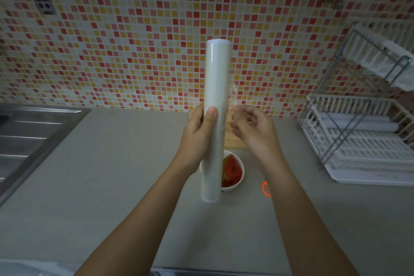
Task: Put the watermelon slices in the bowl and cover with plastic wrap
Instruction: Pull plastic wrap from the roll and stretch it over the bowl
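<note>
A long white roll of plastic wrap [216, 96] stands upright in the air, gripped around its lower half by my left hand [197, 139]. My right hand [253, 132] is just right of the roll, fingers pinched on a loose clear flap of film [234, 101] peeling off its side. Below the roll, a small white bowl [238, 182] sits on the grey counter with red watermelon slices [231, 170] in it. The roll hides the bowl's left part.
A wooden cutting board [233, 139] lies behind the bowl, mostly hidden by my hands. A steel sink [26, 136] is at the left, a white dish rack [363, 141] at the right. An orange ring [265, 188] lies right of the bowl. Tiled wall behind.
</note>
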`<action>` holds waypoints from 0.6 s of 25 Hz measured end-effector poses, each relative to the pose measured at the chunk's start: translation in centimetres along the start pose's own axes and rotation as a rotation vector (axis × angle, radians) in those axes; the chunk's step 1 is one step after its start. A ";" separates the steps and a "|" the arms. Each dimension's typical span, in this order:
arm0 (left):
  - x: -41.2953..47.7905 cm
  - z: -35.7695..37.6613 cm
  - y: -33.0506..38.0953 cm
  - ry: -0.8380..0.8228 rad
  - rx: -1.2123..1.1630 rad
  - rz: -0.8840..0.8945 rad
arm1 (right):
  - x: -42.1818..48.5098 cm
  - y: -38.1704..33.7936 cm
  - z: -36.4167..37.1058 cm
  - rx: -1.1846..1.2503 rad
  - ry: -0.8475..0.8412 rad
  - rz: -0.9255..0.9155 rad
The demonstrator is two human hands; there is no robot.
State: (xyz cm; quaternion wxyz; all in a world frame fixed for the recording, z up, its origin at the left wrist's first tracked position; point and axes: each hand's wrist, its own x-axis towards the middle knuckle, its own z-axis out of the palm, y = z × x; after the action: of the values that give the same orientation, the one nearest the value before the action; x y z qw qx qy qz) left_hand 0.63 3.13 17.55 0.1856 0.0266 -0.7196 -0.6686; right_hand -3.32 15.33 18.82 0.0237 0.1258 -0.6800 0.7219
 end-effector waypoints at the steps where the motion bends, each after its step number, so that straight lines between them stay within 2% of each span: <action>1: 0.0 -0.1 0.0 -0.009 0.001 0.006 | -0.4 0.3 -0.1 -0.044 -0.049 -0.012; 3: 0.1 -0.3 -0.2 -0.027 0.014 0.008 | -0.5 0.6 -0.3 -0.114 -0.066 -0.042; 7: 0.4 -0.5 -0.3 -0.034 0.012 -0.022 | 0.1 1.4 -0.8 -0.135 0.070 -0.032; 10: 0.7 -0.2 -0.2 -0.042 0.024 0.005 | -0.8 2.2 -0.9 -0.055 -0.042 0.062; 12: 0.8 -0.2 -0.2 -0.044 0.007 0.015 | -1.3 2.9 -1.1 -0.168 -0.102 0.030; 15: 1.2 -0.2 0.0 -0.063 -0.023 0.006 | -0.9 3.3 -1.7 -0.230 0.005 -0.046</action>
State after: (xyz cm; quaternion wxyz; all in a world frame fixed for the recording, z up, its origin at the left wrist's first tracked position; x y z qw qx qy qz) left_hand -0.42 2.57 17.86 0.1649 0.0014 -0.7176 -0.6767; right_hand -3.42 16.89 15.34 0.0562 0.1362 -0.7552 0.6387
